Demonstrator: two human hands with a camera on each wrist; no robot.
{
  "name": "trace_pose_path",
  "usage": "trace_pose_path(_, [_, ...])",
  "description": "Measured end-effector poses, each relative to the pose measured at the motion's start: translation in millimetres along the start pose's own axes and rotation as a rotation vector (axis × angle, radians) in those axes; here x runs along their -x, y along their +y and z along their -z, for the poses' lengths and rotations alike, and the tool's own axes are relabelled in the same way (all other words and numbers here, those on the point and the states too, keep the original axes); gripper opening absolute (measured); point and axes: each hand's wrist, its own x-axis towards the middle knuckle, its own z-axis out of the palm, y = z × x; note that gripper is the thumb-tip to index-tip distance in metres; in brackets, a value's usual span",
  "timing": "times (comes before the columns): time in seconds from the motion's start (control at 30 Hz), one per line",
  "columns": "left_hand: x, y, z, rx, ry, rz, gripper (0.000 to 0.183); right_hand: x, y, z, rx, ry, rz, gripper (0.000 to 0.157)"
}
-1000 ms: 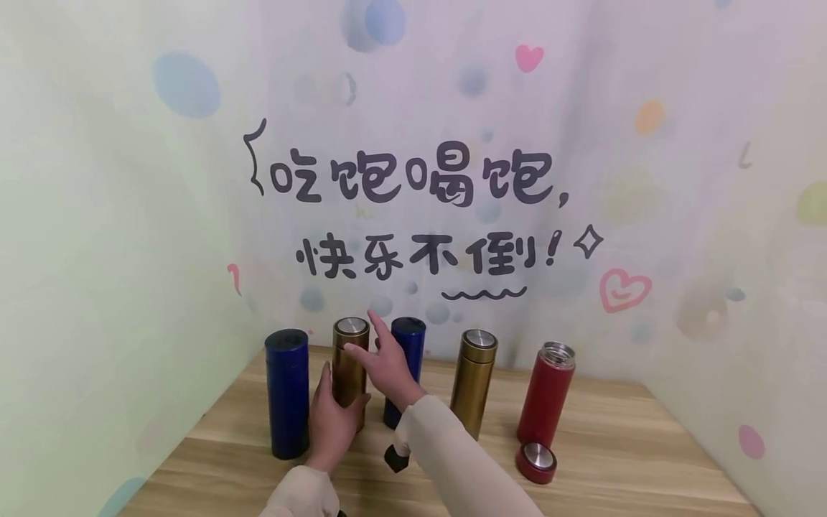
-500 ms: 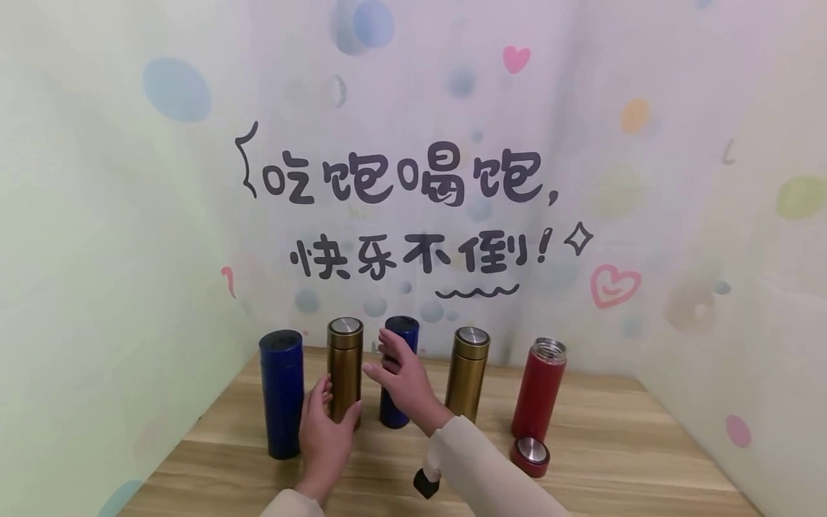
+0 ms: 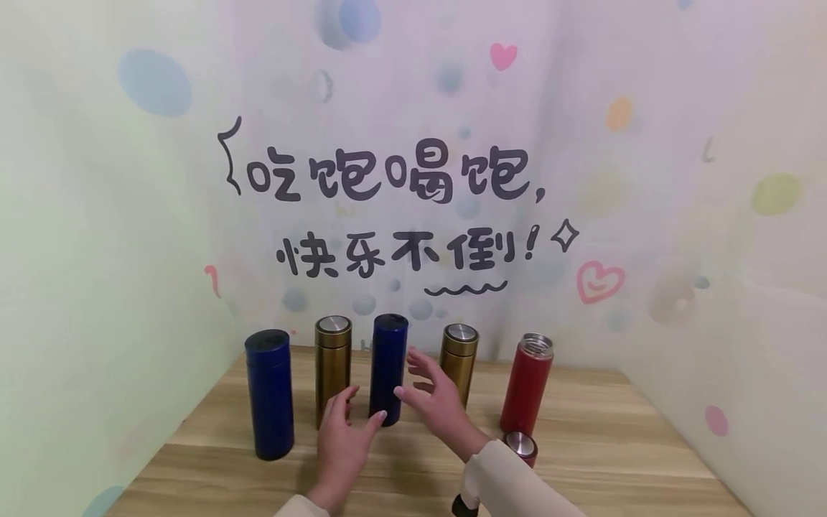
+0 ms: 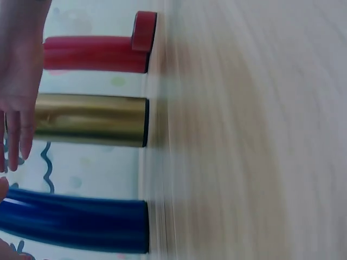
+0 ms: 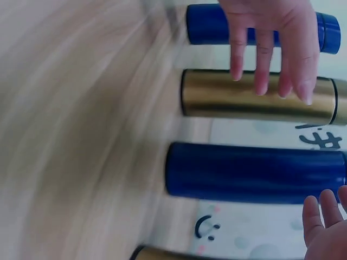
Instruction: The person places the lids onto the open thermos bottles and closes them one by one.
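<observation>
Both hands are held apart in front of the middle blue thermos [image 3: 389, 370], fingers spread and holding nothing. My left hand [image 3: 347, 441] is low on its left side, overlapping the lower part of a gold thermos [image 3: 332, 366] in the head view. To the right, my right hand [image 3: 442, 406] has its thumb close to the blue thermos and overlaps a second gold thermos [image 3: 459, 359]. In the right wrist view, the left hand [image 5: 271, 38] reaches in front of the left gold thermos, while the right fingers [image 5: 328, 208] appear at the lower right corner near the blue thermos.
Another blue thermos [image 3: 270, 395] stands at the left end of the row on the wooden table [image 3: 213, 459]. At the right end is a red thermos [image 3: 526, 384] without its lid; the red lid [image 3: 520, 446] lies in front of it. A patterned curtain [image 3: 413, 79] hangs behind.
Both hands have moved right, from around the left gold thermos to the middle blue one. The left hand has come off the gold thermos, which stays standing. The head view has shifted slightly right.
</observation>
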Motion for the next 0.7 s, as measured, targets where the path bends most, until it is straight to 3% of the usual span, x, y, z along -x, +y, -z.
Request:
trace_pose_path(0.27, [8.4,9.8,-17.1,-0.011,-0.16,0.025,0.062,27,11,30.4,0.055,-0.011,-0.101,0.061])
trace_pose_path(0.37, [10.9,13.3,-24.3,0.029,-0.216,0.027,0.062,37,15,41.7,0.068,-0.011,-0.138,0.064])
trace_pose_path(0.7, [17.6,22.7,-47.6,0.155,-0.365,-0.058,0.058,68,30,77.0,0.138,0.106,-0.174,0.062])
